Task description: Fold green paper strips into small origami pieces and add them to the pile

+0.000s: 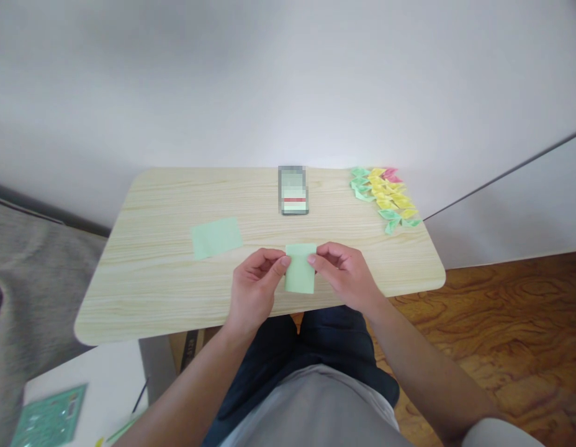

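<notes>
Between my two hands a small green sheet of paper [300,270] is held up over the table's front edge. My left hand [257,282] pinches its left side between thumb and fingers. On the opposite side my right hand [342,273] grips the paper the same way, thumb on top. A larger green sheet [216,238] lies flat on the table to the left of my hands. Folded paper pieces [385,192] in green, yellow and pink are grouped at the table's back right.
The pale wooden table [153,273] stands against a white wall. A phone [293,190] with a blurred screen lies at its back middle. Below left, a white surface [102,379] carries a green packet [50,419]. Grey fabric [31,292] hangs at the far left.
</notes>
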{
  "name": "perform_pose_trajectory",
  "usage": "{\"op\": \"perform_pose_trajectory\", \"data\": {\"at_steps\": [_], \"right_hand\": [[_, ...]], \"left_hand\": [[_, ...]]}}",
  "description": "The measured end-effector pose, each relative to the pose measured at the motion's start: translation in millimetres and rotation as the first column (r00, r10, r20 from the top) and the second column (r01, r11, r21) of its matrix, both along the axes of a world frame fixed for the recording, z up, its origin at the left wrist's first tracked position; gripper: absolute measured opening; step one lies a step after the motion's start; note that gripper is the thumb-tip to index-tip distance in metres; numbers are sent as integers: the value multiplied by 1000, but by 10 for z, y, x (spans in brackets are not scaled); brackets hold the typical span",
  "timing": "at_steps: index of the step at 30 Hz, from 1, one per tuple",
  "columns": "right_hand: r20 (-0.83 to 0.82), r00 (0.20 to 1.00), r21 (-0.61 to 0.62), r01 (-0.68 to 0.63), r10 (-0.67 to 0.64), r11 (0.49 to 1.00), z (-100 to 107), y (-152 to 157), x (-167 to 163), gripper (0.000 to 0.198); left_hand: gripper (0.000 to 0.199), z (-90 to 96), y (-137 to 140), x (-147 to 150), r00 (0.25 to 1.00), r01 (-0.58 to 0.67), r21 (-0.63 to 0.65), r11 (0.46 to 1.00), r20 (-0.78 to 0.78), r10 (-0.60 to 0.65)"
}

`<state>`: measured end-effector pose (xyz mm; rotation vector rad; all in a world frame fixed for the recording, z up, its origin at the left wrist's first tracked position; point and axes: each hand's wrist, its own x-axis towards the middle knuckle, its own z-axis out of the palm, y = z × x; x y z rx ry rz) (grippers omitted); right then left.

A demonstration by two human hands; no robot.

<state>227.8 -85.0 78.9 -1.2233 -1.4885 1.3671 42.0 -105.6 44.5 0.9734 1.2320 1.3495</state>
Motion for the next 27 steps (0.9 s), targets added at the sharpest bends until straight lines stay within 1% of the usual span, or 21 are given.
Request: {"op": "perform_pose_trajectory", "data": {"at_steps": [2,4,5,7,10,12,14,15,17,18,19,21,22,23,25,27], "right_hand": [[-38,999,-35,9,-10,999,-42,20,-8,22],[-75,997,-109,19,-27,994,-112,48,-7,24],[-99,994,-162,22,-38,987,-155,62,-4,25],[-159,986,-271,6,-51,962,-244,83,-4,25],[-250,966,-400,-44,-62,915,-347,92,-30,25],[-282,957,-451,-73,-65,889,-375,92,-65,25],[-286,956,-465,-82,-61,881,-367,90,-101,26],[-285,956,-456,-70,-70,887,-354,87,-115,25],[-297,950,-395,-29,-98,918,-314,68,-129,23],[-316,943,-350,-13,-105,937,-291,52,-127,24],[-340,935,-297,-7,-99,955,-270,31,-121,31],[-390,920,-190,-52,-27,980,-234,-17,-95,45],[-395,919,-137,-78,17,988,-222,-40,-79,47],[-378,924,-88,-101,61,991,-212,-61,-62,45],[-313,942,-14,-131,120,991,-199,-91,-29,34],[-264,952,23,-153,153,988,-187,-107,-6,27]], "left_hand": [[23,-12,-29,2,999,23,-10,1000,47,-23],[29,-33,-77,-23,996,69,10,998,55,-70],[34,-47,-104,-47,995,90,34,995,30,-91],[37,-81,-158,-107,991,111,105,988,-83,-102],[29,-132,-208,-196,957,182,190,965,-260,-129],[21,-150,-215,-232,942,232,216,948,-292,-164],[18,-153,-205,-246,947,232,226,946,-273,-167],[17,-148,-197,-246,954,213,230,950,-261,-151],[16,-134,-180,-240,964,174,231,957,-240,-117],[15,-126,-172,-236,968,156,227,961,-227,-104],[15,-119,-165,-232,973,138,220,966,-210,-91],[15,-107,-152,-226,982,113,193,975,-170,-80],[15,-103,-146,-226,986,105,180,978,-148,-78],[14,-99,-141,-227,989,96,171,981,-127,-75],[14,-94,-133,-229,994,78,161,984,-87,-64],[14,-87,-131,-230,997,59,148,987,-60,-51]]}}
